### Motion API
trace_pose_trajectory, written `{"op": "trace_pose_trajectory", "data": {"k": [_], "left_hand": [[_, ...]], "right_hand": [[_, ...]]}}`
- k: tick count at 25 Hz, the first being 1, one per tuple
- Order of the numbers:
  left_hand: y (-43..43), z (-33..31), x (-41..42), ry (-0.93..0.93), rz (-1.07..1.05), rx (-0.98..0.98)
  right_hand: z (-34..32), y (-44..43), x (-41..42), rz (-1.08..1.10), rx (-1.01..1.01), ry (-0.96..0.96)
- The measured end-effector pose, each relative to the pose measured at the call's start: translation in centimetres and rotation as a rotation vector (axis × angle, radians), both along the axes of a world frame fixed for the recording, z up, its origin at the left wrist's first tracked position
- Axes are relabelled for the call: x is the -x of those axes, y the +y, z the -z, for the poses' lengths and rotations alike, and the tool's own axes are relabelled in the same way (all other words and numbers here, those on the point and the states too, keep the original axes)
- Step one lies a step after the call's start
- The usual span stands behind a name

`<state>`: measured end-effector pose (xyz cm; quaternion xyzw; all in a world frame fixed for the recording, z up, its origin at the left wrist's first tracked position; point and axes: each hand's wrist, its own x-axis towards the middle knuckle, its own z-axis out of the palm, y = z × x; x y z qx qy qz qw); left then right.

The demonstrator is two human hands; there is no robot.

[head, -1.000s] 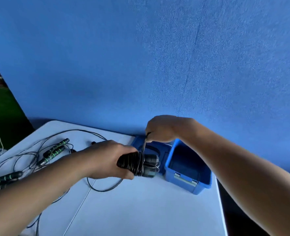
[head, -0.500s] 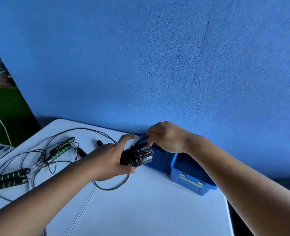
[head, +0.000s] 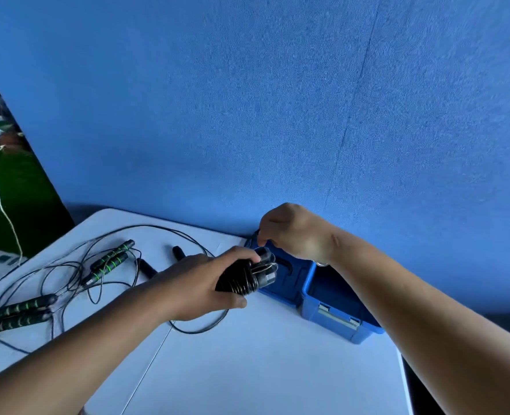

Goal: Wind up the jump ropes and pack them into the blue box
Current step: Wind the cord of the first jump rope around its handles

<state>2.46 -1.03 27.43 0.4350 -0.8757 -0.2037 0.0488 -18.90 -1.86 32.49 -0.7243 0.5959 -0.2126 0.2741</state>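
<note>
While the left hand [head: 200, 286] curls tight round the wound jump rope [head: 243, 280] just left of the blue box [head: 337, 317], the right hand [head: 292, 232] hovers above it, fingertips pinching a thin strand. Other jump ropes [head: 110, 260] lie loose and tangled on the white table [head: 247, 369], well left of the box.

Staged indoor booth, white folding table [head: 247, 369] against blue felt backdrop [head: 247, 115], green floor [head: 14, 211] beside

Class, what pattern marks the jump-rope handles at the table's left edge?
Black handles with green stripes; head view.
</note>
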Motion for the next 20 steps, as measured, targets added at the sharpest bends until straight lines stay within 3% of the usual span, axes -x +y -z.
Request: {"op": "trace_pose_trajectory", "data": {"k": [3,7,14,20], "left_hand": [[-0.2,-0.1,0.0,-0.012,-0.004,0.012],[0.7,-0.3,0.1,-0.016,-0.014,-0.024],[3.1,-1.7,1.2,-0.101,0.100,0.062],[2.2,-2.4,0.3,0.100,0.020,0.066]], "right_hand": [[0.0,0.2,-0.5,-0.013,-0.016,-0.033],[0.7,-0.8,0.5,0.060,0.120,0.112],[3.4,-1.8,1.5,0.087,0.119,0.208],[9.3,-0.8,4.1,0.044,0.014,0.313]]}}
